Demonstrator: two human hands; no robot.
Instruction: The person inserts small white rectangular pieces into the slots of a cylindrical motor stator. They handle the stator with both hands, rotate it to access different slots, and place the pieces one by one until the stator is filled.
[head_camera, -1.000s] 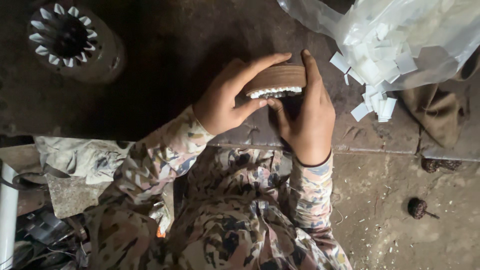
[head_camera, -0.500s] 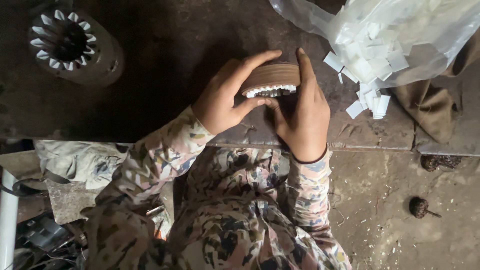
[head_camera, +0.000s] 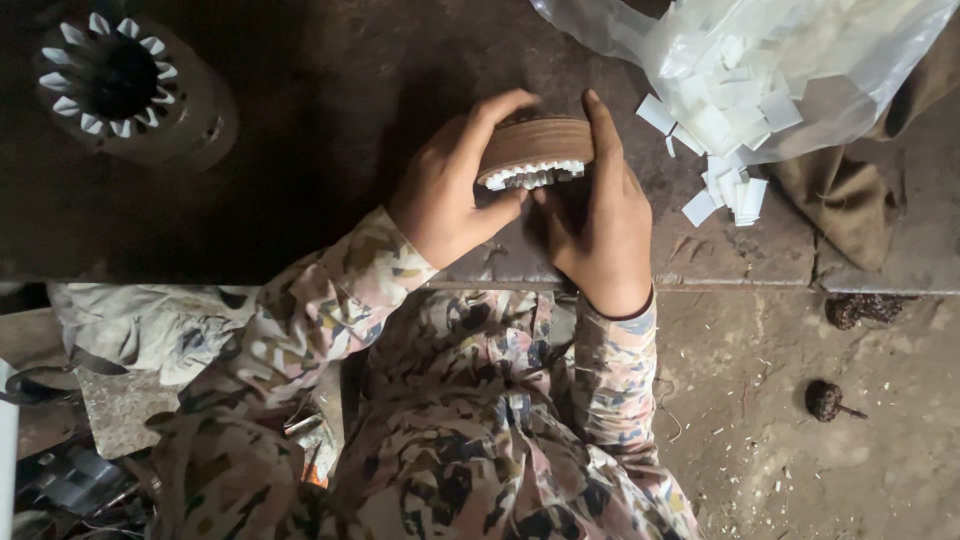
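A rust-brown round metal core (head_camera: 535, 145) with white paper strips lining its inner slots is tilted up on the dark workbench (head_camera: 300, 180). My left hand (head_camera: 450, 185) wraps its left side, fingers over the top. My right hand (head_camera: 600, 215) grips the right side, index finger up along the rim and thumb at the white strips.
A second round core (head_camera: 125, 85) with white strips in its slots stands at the far left of the bench. A clear plastic bag (head_camera: 780, 60) of white paper strips lies at the far right, with loose strips (head_camera: 730, 190) spilled beside it. A brown cloth (head_camera: 850, 205) lies under the bag.
Both hands and the core have stayed together, shifting slightly up and left in view. The grip looks the same.
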